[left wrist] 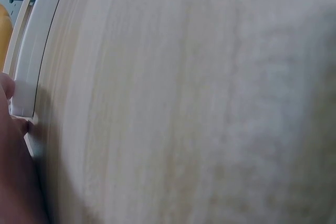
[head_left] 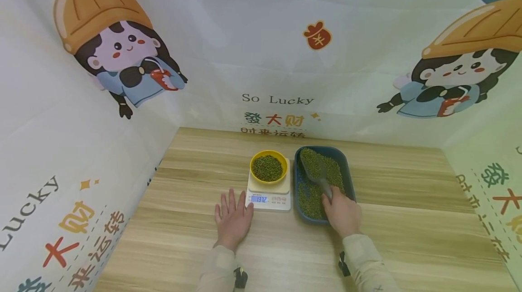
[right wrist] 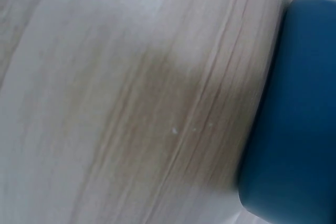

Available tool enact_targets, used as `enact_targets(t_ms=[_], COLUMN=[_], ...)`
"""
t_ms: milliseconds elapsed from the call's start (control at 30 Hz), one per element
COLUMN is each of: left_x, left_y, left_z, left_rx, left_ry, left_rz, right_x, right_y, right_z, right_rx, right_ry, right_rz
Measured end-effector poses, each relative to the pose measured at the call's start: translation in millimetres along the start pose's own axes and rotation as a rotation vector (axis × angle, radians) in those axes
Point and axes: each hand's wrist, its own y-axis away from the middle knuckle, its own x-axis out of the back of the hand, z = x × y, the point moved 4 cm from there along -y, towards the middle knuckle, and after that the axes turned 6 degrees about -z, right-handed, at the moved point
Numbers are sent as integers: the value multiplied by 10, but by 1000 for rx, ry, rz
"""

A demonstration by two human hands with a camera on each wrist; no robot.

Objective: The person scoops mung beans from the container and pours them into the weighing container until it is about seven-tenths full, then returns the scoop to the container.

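My right hand (head_left: 343, 211) grips the handle of a grey scoop (head_left: 324, 185), its head over the far left part of a blue tray (head_left: 350, 178). Small green beans (head_left: 311, 201) cover much of the tray's bottom and also show in the scoop's head. My left hand (head_left: 234, 220) lies with fingers spread on the table, thumb at the near left corner of a white kitchen scale (head_left: 281, 203). On the scale stands a yellow bowl (head_left: 253, 178) of green beans (head_left: 267, 168). The scale's display (head_left: 259, 199) shows lit digits.
The light wood table (head_left: 195, 174) meets printed cloth (head_left: 346, 88) hanging at the back and both sides. The tray stands close to the right of the scale. In the right wrist view, the tray's blue outer wall (right wrist: 294, 119) fills the right side.
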Motion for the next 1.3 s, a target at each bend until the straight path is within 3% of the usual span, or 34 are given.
enact_targets(t_ms=[333,900,1133,1300], left_x=[12,9,-3,11], left_y=[14,8,0,4], left_z=[20,26,26,1], left_rx=[-3,-11,-10,0], left_ry=[7,10,15,27], left_rz=[2,3,-10,-14], right_x=[4,12,50,121], right_y=[18,20,-12,-70], right_z=[14,36,75,62], right_rx=[7,-10,-74,-77], right_ry=[-42,-78,-171,-349], right_rz=[94,113,16,-69])
